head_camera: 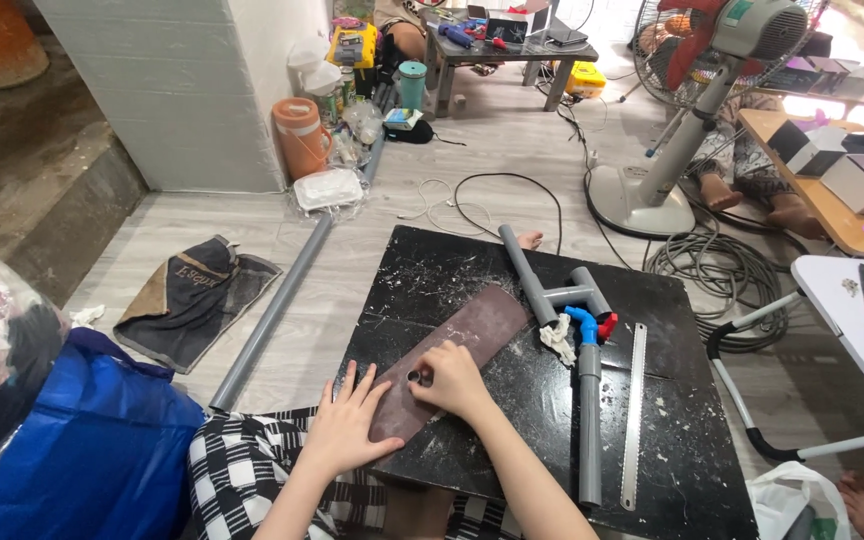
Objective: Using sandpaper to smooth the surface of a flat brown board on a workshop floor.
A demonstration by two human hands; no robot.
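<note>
The black tabletop (472,275) is lying under both hands, scratched and dusted with white flecks. A long grey pipe (272,310) is resting on the floor to the left of the hands, well apart from them. A brown sheet (472,330) is stretching diagonally across the tabletop, from under the hands up and to the right. A grey pipe assembly (577,330) with a blue valve (584,325) is lying to the right of the right hand, and a metal ruler (633,415) is lying just beyond it. The left hand (344,430) is pressing flat on the sheet's near end, its grip spread apart. The right hand (449,378) is resting on the sheet, its grip closed together on a small ring fitting (415,377).
</note>
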